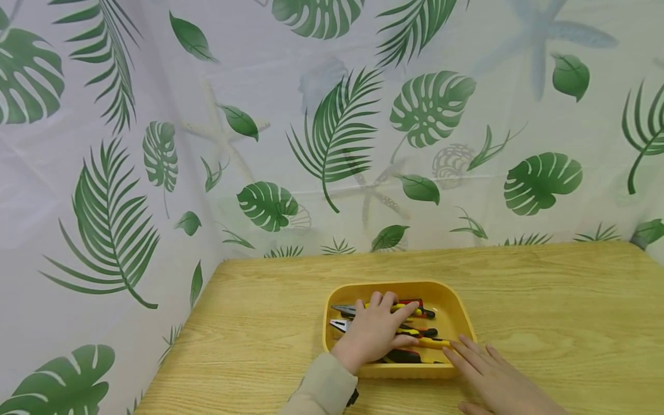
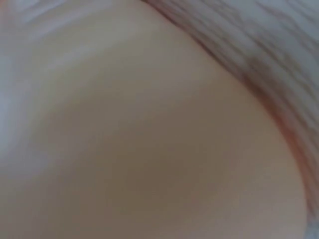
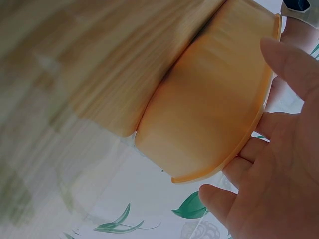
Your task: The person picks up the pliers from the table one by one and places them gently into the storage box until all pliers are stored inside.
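In the head view a yellow plastic tray (image 1: 456, 314) holds several hand tools. My left hand (image 1: 374, 331) lies over them, fingers spread and touching the tools. Grey-jawed long-nose pliers (image 1: 343, 309) and a second pair of pliers (image 1: 339, 325) poke out at its left. Black, yellow and red handles (image 1: 427, 332) show to the right of it, and the palm hides the middle of the tools. At the tray's right front corner my right hand (image 1: 498, 372) rests its straight fingers on the rim, beside a yellow handle (image 1: 433, 343). The right wrist view shows these fingers (image 3: 251, 149) at the rim.
The tray stands on a wood-grain table (image 1: 259, 323). Behind and to the left hangs a white sheet (image 1: 332, 242) printed with green leaves. A small black object (image 1: 353, 397) shows by the left sleeve (image 1: 321, 383). The left wrist view is mostly filled by a blurred pale surface.
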A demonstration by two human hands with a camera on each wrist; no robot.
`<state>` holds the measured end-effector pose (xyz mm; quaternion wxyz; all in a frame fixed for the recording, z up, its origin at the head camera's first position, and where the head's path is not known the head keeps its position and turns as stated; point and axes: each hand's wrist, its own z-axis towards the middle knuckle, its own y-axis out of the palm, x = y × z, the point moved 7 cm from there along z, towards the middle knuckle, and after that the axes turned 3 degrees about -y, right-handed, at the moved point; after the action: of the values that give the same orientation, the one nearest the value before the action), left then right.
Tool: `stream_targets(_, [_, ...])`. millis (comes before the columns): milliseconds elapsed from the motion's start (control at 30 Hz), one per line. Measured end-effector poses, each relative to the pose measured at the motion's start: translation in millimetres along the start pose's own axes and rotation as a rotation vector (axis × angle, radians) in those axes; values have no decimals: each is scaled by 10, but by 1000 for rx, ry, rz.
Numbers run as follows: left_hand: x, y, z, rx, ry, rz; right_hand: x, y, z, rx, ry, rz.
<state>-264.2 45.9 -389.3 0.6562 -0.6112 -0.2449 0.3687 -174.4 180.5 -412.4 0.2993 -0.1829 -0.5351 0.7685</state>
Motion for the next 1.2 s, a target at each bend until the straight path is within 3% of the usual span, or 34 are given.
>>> stream_targets(333, [-1, 68, -9, -33, 5, 52, 11, 13, 9, -26, 13, 19])
stream_targets(800, [15, 120, -3, -15, 23, 113, 40, 43, 12, -57, 29, 42])
stream_targets(1200, [6, 167, -2, -7, 1, 47, 26, 28, 15, -36, 7, 11])
